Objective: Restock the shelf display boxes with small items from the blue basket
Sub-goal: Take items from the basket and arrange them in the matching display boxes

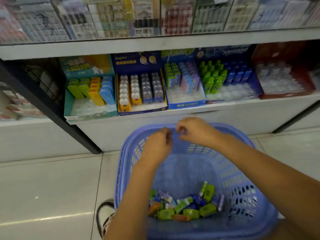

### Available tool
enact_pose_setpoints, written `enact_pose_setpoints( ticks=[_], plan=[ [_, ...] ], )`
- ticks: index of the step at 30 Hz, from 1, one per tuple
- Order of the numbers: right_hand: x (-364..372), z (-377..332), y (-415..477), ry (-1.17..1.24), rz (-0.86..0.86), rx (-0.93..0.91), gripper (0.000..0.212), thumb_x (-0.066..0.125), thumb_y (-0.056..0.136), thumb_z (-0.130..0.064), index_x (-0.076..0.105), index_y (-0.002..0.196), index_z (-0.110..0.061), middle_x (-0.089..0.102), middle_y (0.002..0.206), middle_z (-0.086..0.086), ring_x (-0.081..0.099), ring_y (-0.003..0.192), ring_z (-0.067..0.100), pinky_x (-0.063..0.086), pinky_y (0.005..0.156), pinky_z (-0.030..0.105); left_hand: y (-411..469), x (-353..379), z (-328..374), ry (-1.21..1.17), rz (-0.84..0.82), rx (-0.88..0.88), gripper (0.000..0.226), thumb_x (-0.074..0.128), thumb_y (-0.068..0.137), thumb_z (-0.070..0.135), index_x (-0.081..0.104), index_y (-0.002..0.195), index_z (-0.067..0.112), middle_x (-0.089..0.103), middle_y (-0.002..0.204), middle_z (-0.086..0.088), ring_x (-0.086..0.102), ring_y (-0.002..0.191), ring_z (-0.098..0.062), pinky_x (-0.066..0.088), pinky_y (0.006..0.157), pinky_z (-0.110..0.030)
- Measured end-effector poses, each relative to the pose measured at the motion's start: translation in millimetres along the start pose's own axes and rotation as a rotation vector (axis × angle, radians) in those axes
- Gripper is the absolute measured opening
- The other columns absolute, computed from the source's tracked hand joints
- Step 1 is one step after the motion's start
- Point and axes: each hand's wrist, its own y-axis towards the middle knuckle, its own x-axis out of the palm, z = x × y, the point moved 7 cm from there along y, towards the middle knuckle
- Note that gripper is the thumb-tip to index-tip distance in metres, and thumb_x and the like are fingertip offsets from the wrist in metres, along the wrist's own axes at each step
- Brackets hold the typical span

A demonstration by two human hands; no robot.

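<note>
The blue basket (242, 170) stands on the floor below the shelf, with several small green, blue, orange and purple packets (185, 205) heaped at its near end. My left hand (156, 146) and my right hand (194, 130) hover close together over the basket's far rim, fingers curled inward. Motion blur hides whether either hand pinches anything. On the shelf stand the display boxes: a teal one (90, 94) with green, yellow and blue items, a dark blue one (141, 90), a blue one (183, 80) and another with green and blue bottles (225, 77).
A red box (284, 75) of clear items sits at the shelf's right end. A black upright post (52, 108) slants along the left side of the shelf. Packaged goods fill the upper shelf (155, 16). A dark bag handle (102, 215) lies on the tiled floor.
</note>
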Motion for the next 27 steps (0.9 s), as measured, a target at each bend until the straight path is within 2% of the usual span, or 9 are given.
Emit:
enact_pose_setpoints(
  ticks=[4, 8, 10, 13, 14, 19, 22, 24, 27],
  plan=[
    [122.2, 73.7, -80.3, -0.108, -0.583, 0.254, 0.056, 0.069, 0.080, -0.019, 0.048, 0.132, -0.022, 0.046, 0.137, 0.007, 0.046, 0.125, 0.025, 0.040, 0.101, 0.035, -34.2, 113.8, -22.6, 0.145, -0.612, -0.108, 0.040, 0.057, 0.091, 0.014, 0.053, 0.130, 0.011, 0.058, 0.128, -0.013, 0.055, 0.117, -0.027, 0.042, 0.091, -0.030],
    [183.7, 112.2, -119.6, -0.083, -0.758, 0.325, 0.064, 0.062, 0.086, -0.010, 0.034, 0.142, -0.024, 0.009, 0.157, 0.015, 0.021, 0.141, 0.035, 0.032, 0.107, 0.043, -71.1, 177.4, -47.8, 0.309, -0.904, -0.100, 0.040, 0.067, 0.085, 0.015, 0.059, 0.122, 0.005, 0.060, 0.124, -0.017, 0.055, 0.116, -0.032, 0.044, 0.094, -0.036],
    [198.2, 118.4, -123.5, -0.044, -0.780, 0.363, 0.064, 0.061, 0.087, -0.019, 0.031, 0.143, -0.026, 0.011, 0.157, 0.014, 0.029, 0.137, 0.034, 0.039, 0.096, 0.039, -77.5, 190.0, -58.2, 0.383, -0.960, -0.110, 0.043, 0.072, 0.081, 0.020, 0.061, 0.118, 0.001, 0.061, 0.121, -0.020, 0.057, 0.113, -0.035, 0.045, 0.093, -0.040],
    [207.4, 116.3, -120.3, -0.071, -0.692, 0.315, 0.047, 0.053, 0.085, -0.043, 0.045, 0.130, -0.031, 0.047, 0.136, 0.009, 0.046, 0.124, 0.030, 0.043, 0.078, 0.033, -82.9, 201.4, -66.4, 0.456, -0.981, -0.107, 0.053, 0.075, 0.079, 0.030, 0.057, 0.120, 0.000, 0.058, 0.122, -0.021, 0.056, 0.112, -0.035, 0.045, 0.091, -0.040],
    [212.5, 116.0, -120.0, -0.099, -0.693, 0.283, 0.039, 0.052, 0.084, -0.043, 0.049, 0.122, -0.032, 0.052, 0.127, 0.008, 0.047, 0.123, 0.029, 0.043, 0.078, 0.032, -84.7, 204.6, -67.8, 0.466, -0.984, -0.105, 0.057, 0.074, 0.079, 0.033, 0.055, 0.122, 0.001, 0.057, 0.124, -0.020, 0.056, 0.113, -0.034, 0.045, 0.091, -0.040],
    [220.3, 114.7, -114.7, -0.025, -0.752, 0.301, 0.044, 0.045, 0.093, -0.029, 0.044, 0.134, -0.012, 0.045, 0.139, 0.018, 0.046, 0.123, 0.032, 0.039, 0.091, 0.035, -84.3, 214.9, -74.8, 0.405, -0.981, -0.131, 0.059, 0.076, 0.077, 0.036, 0.056, 0.120, 0.001, 0.057, 0.120, -0.019, 0.056, 0.109, -0.033, 0.045, 0.086, -0.038],
    [206.6, 114.9, -109.2, -0.039, -0.804, 0.288, 0.018, 0.056, 0.090, -0.017, 0.055, 0.108, -0.017, 0.057, 0.111, 0.013, 0.054, 0.111, 0.031, 0.042, 0.089, 0.036, -82.0, 213.7, -79.0, 0.337, -0.924, -0.173, 0.056, 0.078, 0.075, 0.032, 0.057, 0.117, 0.002, 0.058, 0.120, -0.017, 0.056, 0.109, -0.030, 0.043, 0.081, -0.033],
    [192.8, 115.9, -106.5, -0.019, -0.816, 0.268, 0.022, 0.066, 0.084, -0.017, 0.050, 0.098, -0.017, 0.054, 0.095, 0.009, 0.053, 0.094, 0.025, 0.040, 0.076, 0.033, -81.1, 212.8, -78.1, 0.348, -0.912, -0.166, 0.051, 0.078, 0.076, 0.029, 0.060, 0.115, 0.002, 0.060, 0.117, -0.016, 0.057, 0.110, -0.030, 0.044, 0.083, -0.033],
    [166.4, 119.4, -100.8, 0.108, -0.707, 0.310, 0.036, 0.074, 0.079, -0.024, 0.053, 0.107, -0.015, 0.057, 0.114, 0.012, 0.052, 0.097, 0.026, 0.042, 0.076, 0.034, -83.5, 218.8, -71.6, 0.384, -0.973, -0.118, 0.043, 0.077, 0.077, 0.023, 0.064, 0.109, -0.002, 0.062, 0.115, -0.019, 0.059, 0.107, -0.032, 0.046, 0.084, -0.036]
  ],
)
